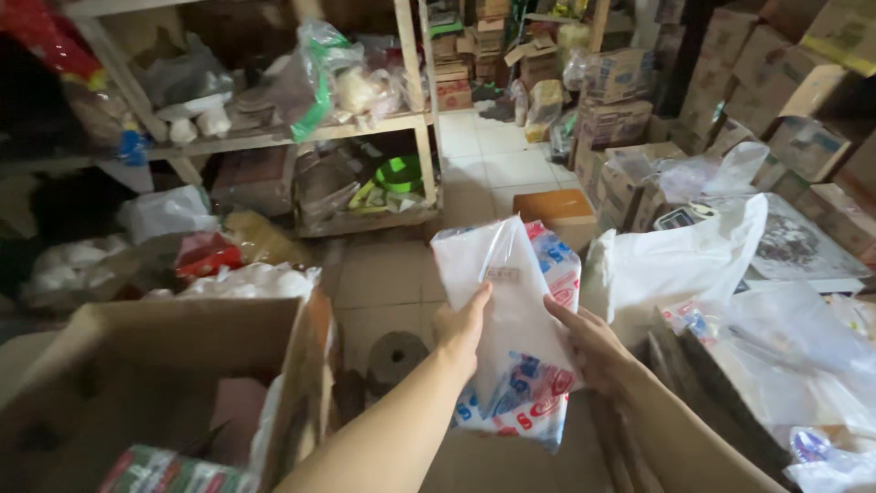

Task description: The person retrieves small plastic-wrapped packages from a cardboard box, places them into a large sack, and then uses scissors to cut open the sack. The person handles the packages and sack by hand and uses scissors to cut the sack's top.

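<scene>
Both of my hands hold a stack of flat plastic bags upright in front of me. The front bag is plain white and translucent; behind it sits a printed bag with red and blue markings. My left hand grips the stack's left edge with fingers pointing up. At the right edge, my right hand has its fingers laid across the bags.
An open cardboard box stands at lower left. A large white plastic bag lies right, beside a small scale and stacked cartons. A wooden shelf holds bagged goods. A tiled aisle runs back.
</scene>
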